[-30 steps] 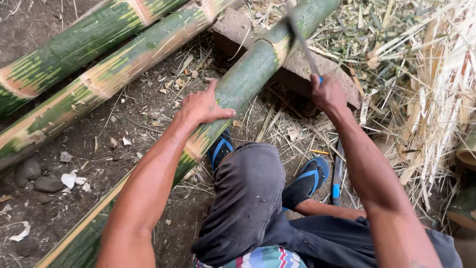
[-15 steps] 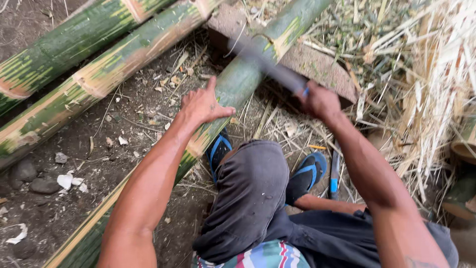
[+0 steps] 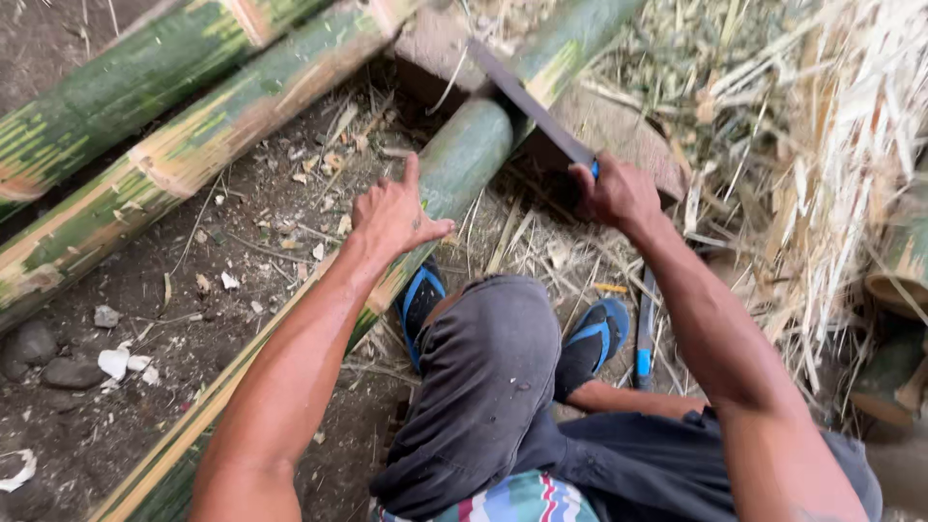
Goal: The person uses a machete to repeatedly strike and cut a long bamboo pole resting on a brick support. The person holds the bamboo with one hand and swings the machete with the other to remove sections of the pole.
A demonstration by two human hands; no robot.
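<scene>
The blade [image 3: 527,101] has swung down onto the green bamboo pole [image 3: 454,169], which lies on a block. Right hand [image 3: 619,193] fingers clench the handle; left hand [image 3: 391,213] presses the pole, fingers spread. A glancing blade might reach that hand.

Bamboo pole [image 3: 464,159]: smooth, waxy green skin, pale fibrous wood at the cuts. Blade [image 3: 530,104] above it: dull dark metal. Beside the pole, sandals [image 3: 599,338]: matt blue-black rubber; trousers [image 3: 488,387]: grey cloth.
</scene>
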